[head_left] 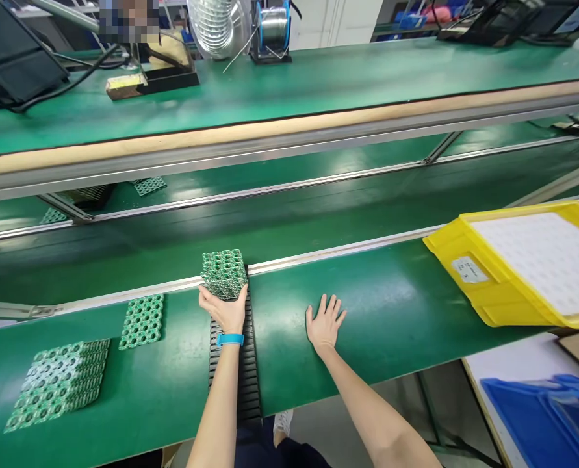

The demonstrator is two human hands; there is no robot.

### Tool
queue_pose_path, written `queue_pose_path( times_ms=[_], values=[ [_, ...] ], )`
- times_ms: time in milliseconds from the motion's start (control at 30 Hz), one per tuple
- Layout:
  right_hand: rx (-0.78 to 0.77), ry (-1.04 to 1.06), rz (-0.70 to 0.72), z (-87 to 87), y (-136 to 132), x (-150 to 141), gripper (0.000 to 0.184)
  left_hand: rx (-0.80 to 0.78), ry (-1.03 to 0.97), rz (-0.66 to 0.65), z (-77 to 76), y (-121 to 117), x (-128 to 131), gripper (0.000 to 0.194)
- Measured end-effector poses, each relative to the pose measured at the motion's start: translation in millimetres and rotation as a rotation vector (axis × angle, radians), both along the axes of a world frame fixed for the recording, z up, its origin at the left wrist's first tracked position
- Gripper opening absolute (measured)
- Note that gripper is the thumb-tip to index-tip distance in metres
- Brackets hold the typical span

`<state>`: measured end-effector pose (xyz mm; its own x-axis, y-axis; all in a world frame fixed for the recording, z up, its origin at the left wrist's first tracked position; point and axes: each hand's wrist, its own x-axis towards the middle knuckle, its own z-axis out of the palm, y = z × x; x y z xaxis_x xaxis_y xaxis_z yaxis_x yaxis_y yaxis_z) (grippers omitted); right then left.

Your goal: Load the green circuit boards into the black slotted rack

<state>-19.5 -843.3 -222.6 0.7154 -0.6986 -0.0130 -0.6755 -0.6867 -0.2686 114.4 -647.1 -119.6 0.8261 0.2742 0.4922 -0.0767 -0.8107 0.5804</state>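
Note:
My left hand (227,313), with a blue band at the wrist, grips the near side of a stack of green circuit boards (223,268). Its thumb and fingers spread to either side of the stack. Beneath that hand a black slotted rack (249,364) runs toward me, partly hidden by my forearm. My right hand (325,324) lies flat on the green bench top (386,305), fingers spread and holding nothing. Left of the rack lies one green circuit board panel (143,321), and a larger pile of boards (60,383) is further left.
A yellow bin (474,273) with a white sheet stands at the right, above a blue bin (537,416). A metal rail (367,251) crosses behind my hands. The raised shelf (318,91) holds a solder wire spool (272,32) and a clear duct (216,26).

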Motion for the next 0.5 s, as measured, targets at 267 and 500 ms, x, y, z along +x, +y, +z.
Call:
queue_pose_path(
  times_ms=[267,500],
  values=[
    [-0.004,0.063,0.000,6.8,1.6,0.8,0.071,0.049,0.044,0.004,-2.7,0.4,0.3,0.129],
    [-0.008,0.023,-0.002,1.4,-0.1,1.1,0.072,0.047,0.014,0.037,-5.7,-5.3,4.9,0.125]
  ],
)
